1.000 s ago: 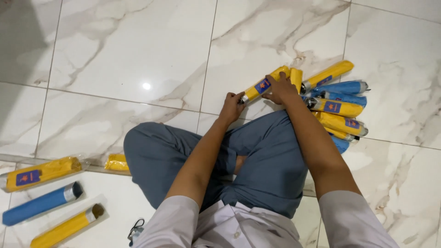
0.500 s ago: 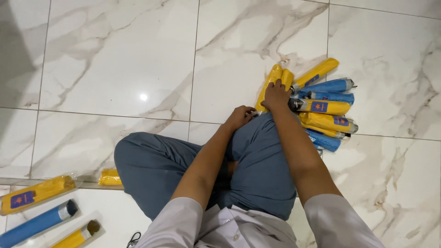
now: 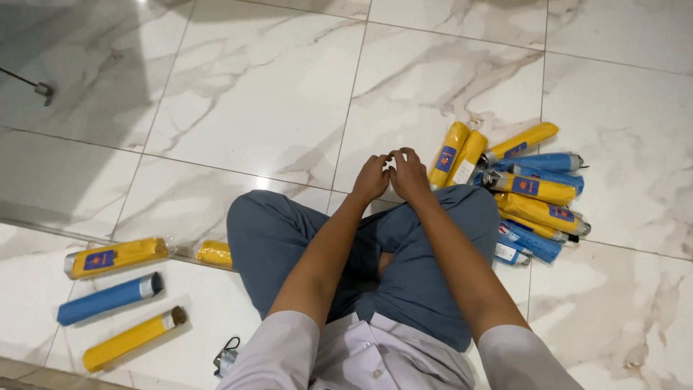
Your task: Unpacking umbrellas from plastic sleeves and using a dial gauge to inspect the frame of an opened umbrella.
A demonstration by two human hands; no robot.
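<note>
Pile of folded umbrellas (image 3: 530,189), yellow and blue, lies on marble floor just right of the hands, long axes mostly pointing left-right. Right hand (image 3: 409,175) nearer; left hand (image 3: 371,178) touches it, fingertips together, nothing visibly held. Right knee (image 3: 473,206) borders the pile. Three sleeved umbrellas (image 3: 115,296) well apart, far left.

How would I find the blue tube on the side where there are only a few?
Start at the person's blue-trousered knee on the marble floor. Beyond it lie three long wrapped tubes in a loose row. The blue tube is the middle one, between a yellow tube and another yellow tube, and the only blue one there.
</note>
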